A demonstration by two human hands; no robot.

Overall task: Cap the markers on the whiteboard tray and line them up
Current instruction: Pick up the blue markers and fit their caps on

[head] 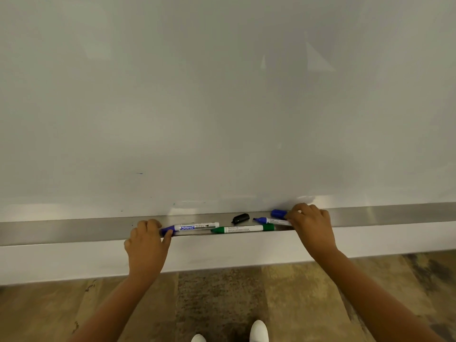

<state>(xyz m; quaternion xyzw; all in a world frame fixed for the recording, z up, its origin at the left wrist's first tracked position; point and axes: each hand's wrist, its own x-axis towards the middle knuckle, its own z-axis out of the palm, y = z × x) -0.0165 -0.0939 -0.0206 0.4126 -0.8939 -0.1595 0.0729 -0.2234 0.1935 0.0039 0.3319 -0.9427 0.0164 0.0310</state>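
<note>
A metal whiteboard tray point(74, 229) runs across the view. My left hand point(145, 245) pinches the blue cap end of a capped blue marker point(195, 227) lying on the tray. Beside it lies a green marker point(243, 228), its tip pointing left. A loose black cap point(240, 218) sits behind it. My right hand point(309, 224) covers the rear end of an uncapped blue marker point(271, 220), and its fingertips touch a loose blue cap point(278, 213).
The whiteboard point(222, 95) fills the upper view, with a few small ink marks near its lower edge. Below the tray is a white wall strip, then a patterned brown floor point(222, 299) with my white shoes point(257, 330).
</note>
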